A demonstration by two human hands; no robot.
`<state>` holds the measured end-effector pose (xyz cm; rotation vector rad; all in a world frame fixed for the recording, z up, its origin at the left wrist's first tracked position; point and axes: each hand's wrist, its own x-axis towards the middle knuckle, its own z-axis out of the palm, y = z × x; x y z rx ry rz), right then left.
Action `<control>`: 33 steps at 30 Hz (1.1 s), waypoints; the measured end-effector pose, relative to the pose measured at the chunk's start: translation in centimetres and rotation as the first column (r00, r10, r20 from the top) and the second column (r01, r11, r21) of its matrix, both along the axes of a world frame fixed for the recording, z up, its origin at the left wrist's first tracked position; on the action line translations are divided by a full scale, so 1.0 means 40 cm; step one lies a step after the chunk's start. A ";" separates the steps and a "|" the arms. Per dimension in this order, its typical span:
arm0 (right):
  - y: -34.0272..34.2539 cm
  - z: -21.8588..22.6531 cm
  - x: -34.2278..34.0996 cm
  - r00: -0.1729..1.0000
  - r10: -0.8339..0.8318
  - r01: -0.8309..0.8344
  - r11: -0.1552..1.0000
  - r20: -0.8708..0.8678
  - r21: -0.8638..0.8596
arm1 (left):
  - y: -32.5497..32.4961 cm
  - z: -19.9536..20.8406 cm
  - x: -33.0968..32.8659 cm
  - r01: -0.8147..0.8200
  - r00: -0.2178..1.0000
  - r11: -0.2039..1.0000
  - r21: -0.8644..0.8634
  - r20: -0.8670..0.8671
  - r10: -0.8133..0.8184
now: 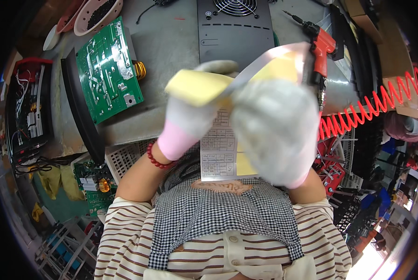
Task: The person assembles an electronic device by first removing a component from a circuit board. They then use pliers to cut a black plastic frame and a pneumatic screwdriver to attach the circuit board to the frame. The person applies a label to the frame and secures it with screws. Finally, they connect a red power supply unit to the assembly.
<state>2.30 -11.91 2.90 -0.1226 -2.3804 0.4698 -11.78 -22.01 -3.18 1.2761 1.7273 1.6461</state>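
Note:
A strip of printed labels (218, 165) with yellow backing hangs before my apron; its upper part bends into a loop above my hands. My left hand (190, 116), in a white-and-pink glove, is closed on the strip, with a yellow fold lying across its fingers. My right hand (276, 130), gloved in the same way, is raised close in front of the strip and covers part of it. Motion blurs that hand, and its fingers cannot be made out. Beyond them on the metal bench stands a black metal case (234, 39) with a round fan grille.
A green circuit board (110, 72) with a copper coil rests by a black panel (80, 107) at left. Bowls of small black parts (99, 14) stand at far left. A red power screwdriver (322, 46) and coiled red hose (358, 114) are at right. An opened device (31, 107) sits far left.

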 end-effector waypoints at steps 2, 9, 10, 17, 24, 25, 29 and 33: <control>-0.015 0.021 0.028 0.994 0.103 -0.102 0.994 0.024 -0.035 | -0.001 0.022 -0.025 -0.062 0.984 0.995 0.076 -0.161 0.074; 0.027 -0.010 0.037 0.978 -0.087 0.049 0.980 -0.189 -0.194 | -0.023 0.038 -0.051 -0.215 0.918 0.968 -0.126 0.311 0.244; 0.036 -0.028 0.022 0.972 -0.127 0.083 0.971 -0.196 -0.222 | -0.014 0.041 -0.037 -0.202 0.916 0.974 -0.098 0.334 0.224; 0.114 -0.055 -0.130 0.936 -0.172 0.196 0.979 -0.308 0.048 | -0.013 0.038 -0.013 -0.090 0.923 0.987 -0.130 0.361 0.131; 0.099 -0.044 -0.132 0.965 -0.159 0.158 0.987 -0.209 -0.021 | -0.010 0.033 -0.010 -0.046 0.899 0.982 -0.183 0.420 0.121; 0.101 -0.048 -0.132 0.960 -0.169 0.164 0.986 -0.222 -0.041 | -0.008 0.030 -0.009 -0.045 0.895 0.982 -0.184 0.429 0.122; 0.098 -0.037 -0.133 0.952 -0.194 0.172 0.979 -0.238 -0.112 | -0.005 0.036 -0.011 -0.024 0.915 0.971 -0.237 0.386 0.117; 0.130 -0.021 -0.124 0.979 -0.135 0.130 0.991 -0.156 -0.043 | -0.014 0.025 -0.012 0.024 0.923 0.981 -0.191 0.380 0.051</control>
